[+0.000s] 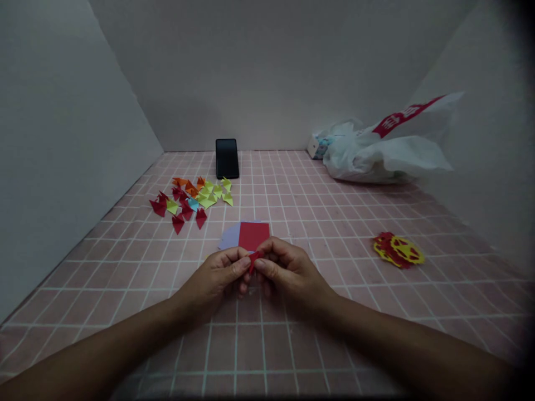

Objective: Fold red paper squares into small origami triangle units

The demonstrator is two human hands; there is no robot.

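A small folded piece of red paper (254, 258) is pinched between my two hands at the middle of the view. My left hand (223, 270) grips its left side between thumb and fingers, and my right hand (286, 268) grips its right side the same way. Fingertips cover most of the paper, so its exact shape is hidden. Just beyond the hands lie a flat red paper sheet (254, 236) and lilac paper (229, 236), partly under the red one. Several folded paper pieces (190, 202) in red, orange, yellow and blue sit farther back on the left.
A black phone (227, 159) leans upright at the back. White plastic bags (376, 159) and a small patterned box (317, 146) are at the back right. Red and yellow cut-out shapes (399, 249) lie on the right of the pink checked tablecloth (292, 345). Pale walls enclose the table.
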